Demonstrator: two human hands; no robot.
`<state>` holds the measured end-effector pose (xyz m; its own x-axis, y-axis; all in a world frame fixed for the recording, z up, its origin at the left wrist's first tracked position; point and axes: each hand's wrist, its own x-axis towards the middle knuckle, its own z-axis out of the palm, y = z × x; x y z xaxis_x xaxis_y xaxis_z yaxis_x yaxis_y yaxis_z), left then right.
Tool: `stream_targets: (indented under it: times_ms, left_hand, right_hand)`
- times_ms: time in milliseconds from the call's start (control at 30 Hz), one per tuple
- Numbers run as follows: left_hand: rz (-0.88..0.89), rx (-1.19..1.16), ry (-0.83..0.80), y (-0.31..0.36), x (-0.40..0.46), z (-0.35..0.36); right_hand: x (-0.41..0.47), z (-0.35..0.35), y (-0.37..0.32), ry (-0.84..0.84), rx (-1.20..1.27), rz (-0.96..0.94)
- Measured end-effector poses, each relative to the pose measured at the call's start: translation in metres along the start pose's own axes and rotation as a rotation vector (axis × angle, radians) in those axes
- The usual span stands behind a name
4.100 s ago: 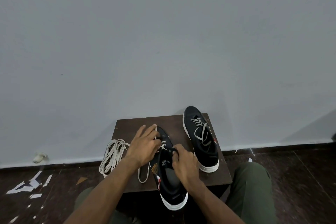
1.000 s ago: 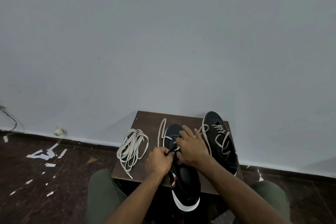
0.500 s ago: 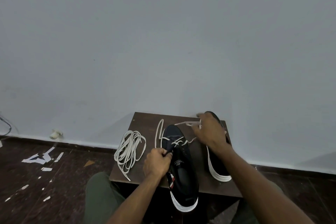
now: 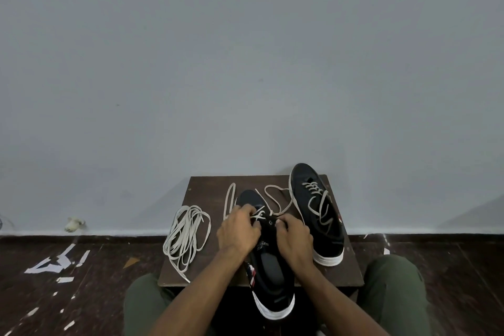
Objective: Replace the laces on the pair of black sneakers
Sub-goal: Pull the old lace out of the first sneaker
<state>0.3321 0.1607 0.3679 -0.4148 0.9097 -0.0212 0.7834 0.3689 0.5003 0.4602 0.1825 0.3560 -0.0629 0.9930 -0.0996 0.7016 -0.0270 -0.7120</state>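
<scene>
Back from its reach toward the far shoe, the right hand (image 4: 293, 237) is now settling again on the near sneaker (image 4: 268, 262), fingers curled at the eyelet row on its own side. The left hand (image 4: 237, 229) is gripping the opposite side, pinching what looks like the lace (image 4: 259, 215) at the crossings. Loose ends are trailing off toward the toe across the small wooden table (image 4: 207, 188).

Best approach, I'd say: keeping the shoe pinned while drawing the lace out one crossing at a time, since yanking is likely to snag it in the eyelets.

Nothing like a box or tray is showing. A bundle of pale laces (image 4: 186, 237), presumably the replacements, is lying on the table's left edge, and the second sneaker (image 4: 317, 215), laced loosely, is sitting to the right.
</scene>
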Motion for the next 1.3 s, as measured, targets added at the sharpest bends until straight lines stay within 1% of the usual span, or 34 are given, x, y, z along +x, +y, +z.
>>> stream_targets:
  times_ms: [100,200,267,333,367,400,467,500,533,567,633,667,733,800,867,933,1000,1033,1100,1133,1167,1200,1233,1267,1300]
  left_hand:
    - [0.118,0.255,-0.019,0.019,0.010,0.000]
    - [0.123,0.428,-0.061,0.031,0.018,-0.005]
    - [0.128,0.492,-0.082,0.033,0.019,-0.007]
    - [0.104,0.463,-0.096,0.031,0.020,-0.009]
    - [0.046,0.374,-0.106,0.027,0.021,-0.010]
    - [-0.057,0.189,-0.111,0.021,0.025,-0.011]
    - [-0.348,-0.374,-0.139,0.007,0.033,-0.011]
    - [-0.487,-0.618,-0.152,0.000,0.034,-0.011]
    - [-0.562,-0.749,-0.157,-0.009,0.033,-0.010]
    - [-0.569,-0.768,-0.158,-0.017,0.032,-0.008]
    - [-0.455,-0.649,-0.130,-0.025,0.030,-0.004]
    - [-0.350,-0.550,-0.105,-0.025,0.030,-0.005]
    - [-0.075,-0.317,-0.087,-0.020,0.034,-0.010]
    - [0.160,0.003,-0.108,-0.009,0.035,-0.014]
    - [0.236,0.261,-0.119,0.003,0.036,-0.016]
    - [0.257,0.395,-0.072,0.007,0.038,-0.013]
    - [0.250,0.422,0.032,0.006,0.044,-0.015]
    - [0.191,0.362,0.084,0.002,0.047,-0.019]
    - [0.001,0.100,0.142,-0.010,0.057,-0.030]
    - [-0.081,-0.035,0.117,-0.015,0.060,-0.034]
    - [-0.100,-0.113,0.084,-0.018,0.059,-0.035]
    - [-0.051,-0.130,0.050,-0.019,0.058,-0.035]
    - [0.037,-0.109,0.018,-0.019,0.056,-0.032]
    - [0.130,-0.052,-0.032,-0.016,0.053,-0.030]
    - [0.210,0.053,-0.083,-0.011,0.050,-0.029]
  right_hand:
    - [0.001,0.000,0.003,-0.021,0.041,0.022]
    - [0.001,0.000,0.005,-0.034,0.039,0.017]
    - [0.001,-0.001,0.005,-0.033,0.035,0.006]
    - [0.001,-0.001,0.006,-0.032,0.035,0.001]
    - [0.001,-0.001,0.007,-0.031,0.038,0.004]
    - [0.002,-0.001,0.007,-0.032,0.040,0.009]
    - [0.001,0.000,0.008,-0.032,0.050,0.017]
    - [0.002,0.000,0.009,-0.029,0.054,0.020]
    - [0.002,0.000,0.011,-0.028,0.052,0.018]
    - [0.002,0.000,0.012,-0.030,0.047,0.010]
    - [0.001,-0.001,0.012,-0.034,0.030,-0.015]
    - [0.001,-0.001,0.011,-0.034,0.017,-0.029]
    - [0.000,-0.003,0.009,-0.029,-0.012,-0.049]
    - [-0.002,-0.004,0.007,-0.032,-0.028,-0.058]
    - [-0.003,-0.005,0.006,-0.037,-0.034,-0.066]
    - [-0.004,-0.004,0.006,-0.042,-0.031,-0.074]
    - [-0.003,-0.004,0.007,-0.039,-0.027,-0.075]
    - [-0.003,-0.005,0.007,-0.040,-0.027,-0.077]
    - [-0.002,-0.005,0.008,-0.036,-0.024,-0.080]
    - [-0.002,-0.005,0.008,-0.033,-0.026,-0.080]
    - [-0.002,-0.004,0.009,-0.033,-0.029,-0.080]
    - [-0.002,-0.004,0.009,-0.032,-0.030,-0.079]
    - [-0.002,-0.004,0.009,-0.033,-0.030,-0.076]
    - [-0.002,-0.004,0.009,-0.033,-0.032,-0.075]
    - [-0.001,-0.004,0.009,-0.032,-0.035,-0.077]
